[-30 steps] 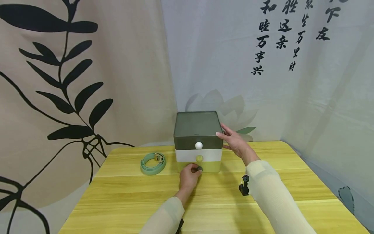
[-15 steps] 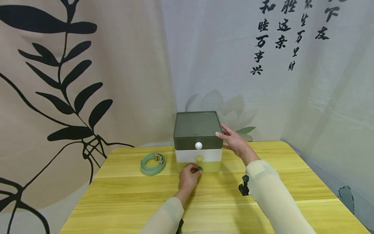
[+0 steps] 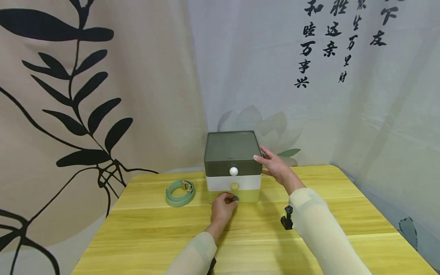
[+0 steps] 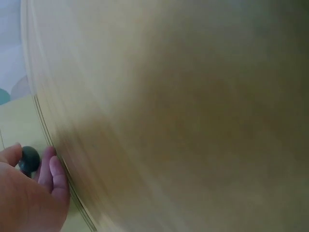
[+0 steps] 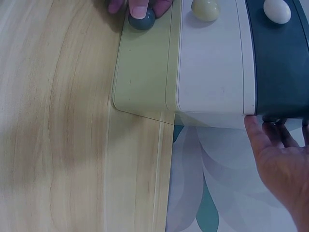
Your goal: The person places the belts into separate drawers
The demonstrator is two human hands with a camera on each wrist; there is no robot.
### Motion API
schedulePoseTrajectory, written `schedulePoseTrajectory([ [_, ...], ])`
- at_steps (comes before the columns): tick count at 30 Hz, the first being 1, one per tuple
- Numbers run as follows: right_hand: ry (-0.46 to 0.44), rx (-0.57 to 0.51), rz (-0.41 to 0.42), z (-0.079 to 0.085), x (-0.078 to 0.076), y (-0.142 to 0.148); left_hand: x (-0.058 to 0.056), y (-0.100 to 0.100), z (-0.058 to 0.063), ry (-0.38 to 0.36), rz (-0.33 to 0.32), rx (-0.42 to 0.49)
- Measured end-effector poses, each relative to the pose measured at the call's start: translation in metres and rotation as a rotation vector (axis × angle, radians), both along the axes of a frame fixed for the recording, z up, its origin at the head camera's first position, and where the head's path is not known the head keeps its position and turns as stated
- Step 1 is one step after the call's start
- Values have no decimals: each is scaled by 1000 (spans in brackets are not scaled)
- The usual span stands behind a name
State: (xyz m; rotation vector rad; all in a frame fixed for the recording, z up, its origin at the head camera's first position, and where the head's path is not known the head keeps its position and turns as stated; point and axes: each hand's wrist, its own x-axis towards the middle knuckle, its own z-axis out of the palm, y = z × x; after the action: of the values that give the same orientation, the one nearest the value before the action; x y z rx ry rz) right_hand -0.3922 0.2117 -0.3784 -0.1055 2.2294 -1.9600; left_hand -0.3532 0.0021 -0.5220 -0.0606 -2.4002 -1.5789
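A small three-tier drawer box (image 3: 231,145) stands near the back of the table, dark grey on top, white in the middle and pale yellow-green at the bottom. Each tier has a round knob at its front. My left hand (image 3: 221,211) pinches the dark knob (image 4: 30,158) of the bottom drawer (image 5: 145,70), with the thumb on one side and fingers on the other in the left wrist view. With fingers extended, my right hand (image 3: 277,168) rests against the box's right side at the dark top tier (image 5: 280,67). All the drawers look closed.
A coiled green belt (image 3: 180,201) with a gold buckle lies left of the box. The wooden table (image 3: 148,229) reaches back to a printed curtain (image 3: 165,95) close behind the box.
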Motion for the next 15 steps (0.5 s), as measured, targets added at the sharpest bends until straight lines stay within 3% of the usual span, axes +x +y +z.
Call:
schedulePoseTrajectory([
  [6,2,-6,7,-1,0,2,-1,2,-3,-28,-4,22],
  [15,-5,-6,20,0,0,2,-3,1,-2,-69,-17,-28],
])
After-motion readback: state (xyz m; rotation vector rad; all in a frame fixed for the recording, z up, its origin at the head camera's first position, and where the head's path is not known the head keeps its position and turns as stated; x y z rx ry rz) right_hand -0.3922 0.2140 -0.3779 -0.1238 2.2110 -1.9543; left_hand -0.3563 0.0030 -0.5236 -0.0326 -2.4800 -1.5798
